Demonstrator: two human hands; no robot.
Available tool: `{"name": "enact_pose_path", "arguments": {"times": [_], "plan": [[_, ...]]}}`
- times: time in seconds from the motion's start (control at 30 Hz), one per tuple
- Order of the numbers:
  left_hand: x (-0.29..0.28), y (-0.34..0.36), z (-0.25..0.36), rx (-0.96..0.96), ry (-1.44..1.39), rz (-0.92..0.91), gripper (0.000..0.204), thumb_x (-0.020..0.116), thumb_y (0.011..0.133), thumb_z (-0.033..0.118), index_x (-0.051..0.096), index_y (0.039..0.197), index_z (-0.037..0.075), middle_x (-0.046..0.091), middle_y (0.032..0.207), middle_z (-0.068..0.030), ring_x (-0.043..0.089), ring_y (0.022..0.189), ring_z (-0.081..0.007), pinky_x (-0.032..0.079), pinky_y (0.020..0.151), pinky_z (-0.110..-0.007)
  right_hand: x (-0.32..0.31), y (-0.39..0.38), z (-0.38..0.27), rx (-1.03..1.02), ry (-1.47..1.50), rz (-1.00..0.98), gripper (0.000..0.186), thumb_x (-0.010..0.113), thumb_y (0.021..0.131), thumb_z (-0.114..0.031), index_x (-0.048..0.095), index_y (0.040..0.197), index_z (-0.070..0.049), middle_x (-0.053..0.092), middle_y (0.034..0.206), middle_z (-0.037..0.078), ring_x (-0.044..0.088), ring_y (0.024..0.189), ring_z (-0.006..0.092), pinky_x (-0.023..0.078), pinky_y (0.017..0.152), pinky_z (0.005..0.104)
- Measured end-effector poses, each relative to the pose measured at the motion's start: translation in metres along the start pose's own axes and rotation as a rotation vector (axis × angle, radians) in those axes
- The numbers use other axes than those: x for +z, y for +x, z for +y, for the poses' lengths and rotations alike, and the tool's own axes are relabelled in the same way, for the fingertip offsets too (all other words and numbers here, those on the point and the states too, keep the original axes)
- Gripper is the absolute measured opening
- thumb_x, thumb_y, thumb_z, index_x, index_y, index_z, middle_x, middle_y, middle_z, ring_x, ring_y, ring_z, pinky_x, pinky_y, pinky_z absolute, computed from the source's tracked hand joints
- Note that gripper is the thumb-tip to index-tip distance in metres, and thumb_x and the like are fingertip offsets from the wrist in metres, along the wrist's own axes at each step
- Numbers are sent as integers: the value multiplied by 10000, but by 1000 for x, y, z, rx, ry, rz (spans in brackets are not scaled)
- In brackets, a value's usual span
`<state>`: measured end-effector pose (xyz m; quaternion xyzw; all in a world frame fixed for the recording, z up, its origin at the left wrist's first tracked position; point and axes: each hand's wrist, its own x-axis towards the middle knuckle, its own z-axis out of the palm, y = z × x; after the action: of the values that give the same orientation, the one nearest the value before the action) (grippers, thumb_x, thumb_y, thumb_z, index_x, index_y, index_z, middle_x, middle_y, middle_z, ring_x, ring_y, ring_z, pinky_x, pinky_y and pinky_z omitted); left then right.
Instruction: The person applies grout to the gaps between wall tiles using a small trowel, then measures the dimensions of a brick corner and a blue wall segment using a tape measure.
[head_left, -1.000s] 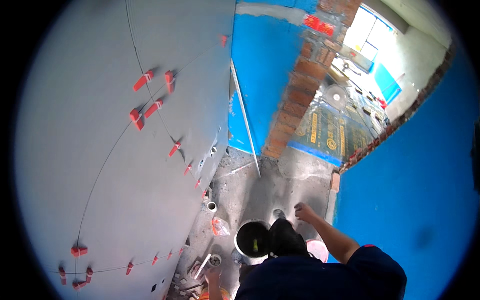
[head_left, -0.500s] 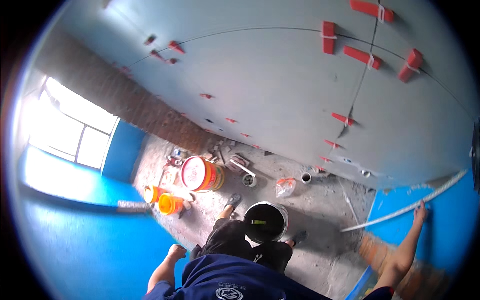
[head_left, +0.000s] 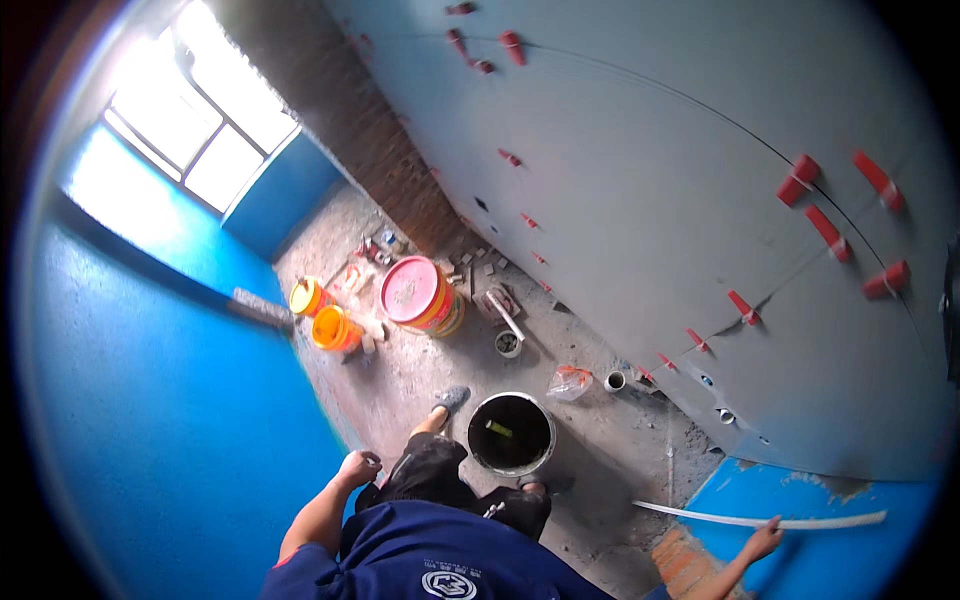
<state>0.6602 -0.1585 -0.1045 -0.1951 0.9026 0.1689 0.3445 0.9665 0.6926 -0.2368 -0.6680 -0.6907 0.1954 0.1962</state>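
- I see the right hand (head_left: 765,540) curled around a long white strip (head_left: 735,521), near its middle. I can't tell if it squeezes hard or just pinches.
- The strip is to the right of the bucket (head_left: 515,472), well apart from it, in front of the blue wall (head_left: 815,493).
- The left hand (head_left: 358,468) is left of the bucket, with its fingers bent in. I can't tell if something small is inside.
- One hand holds a long thing, so its ends could swing. The far end could bump the grey wall (head_left: 640,180) or poke the red clips (head_left: 742,308), up and right of the bucket.
- A shoe (head_left: 455,398) is just beside the bucket, on its left. One careless step could tip the bucket over.
- The strip's long way runs side to side. One tip points left, toward the bucket, and the other points right, away from it. I can't tell if the near tip touches the floor.
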Motion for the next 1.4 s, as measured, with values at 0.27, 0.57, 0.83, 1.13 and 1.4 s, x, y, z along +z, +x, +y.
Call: {"name": "enact_pose_path", "arguments": {"times": [0.27,0.57,0.83,1.13,1.4], "plan": [[-7,76,-4,146,-58,78,302,613,716,119,682,1007,77,663,821,-173,645,770,-270,509,714,-354,-100,-244,-249,-305,269,-77,369,499,964,-314,581,1018,42,589,768,87,506,587,132,406,480,291],[-115,247,18,647,-328,6,174,642,724,70,671,895,64,657,775,-145,652,710,-271,516,659,-354,-132,-492,-475,-455,436,-26,302,470,973,-216,572,855,42,552,679,81,514,626,189,441,588,316],[-344,231,107,1438,-236,456,438,704,785,273,576,1124,26,587,1072,-145,588,943,-311,488,787,-402,-22,-684,-690,-462,865,-530,219,496,954,-191,482,822,-17,559,733,92,507,542,116,401,471,248],[-414,270,88,1379,-216,-47,184,603,872,237,631,907,58,609,812,-193,600,753,-381,465,630,-454,36,-756,-741,-59,1112,-658,107,600,891,-140,565,925,-44,576,749,16,546,654,120,441,560,248],[-613,315,54,1206,-273,880,67,618,743,25,623,732,91,585,666,-106,568,601,-309,464,555,-396,125,-757,-707,-654,455,-1114,203,591,875,-209,594,998,-48,603,833,65,583,766,172,479,740,354]]}}
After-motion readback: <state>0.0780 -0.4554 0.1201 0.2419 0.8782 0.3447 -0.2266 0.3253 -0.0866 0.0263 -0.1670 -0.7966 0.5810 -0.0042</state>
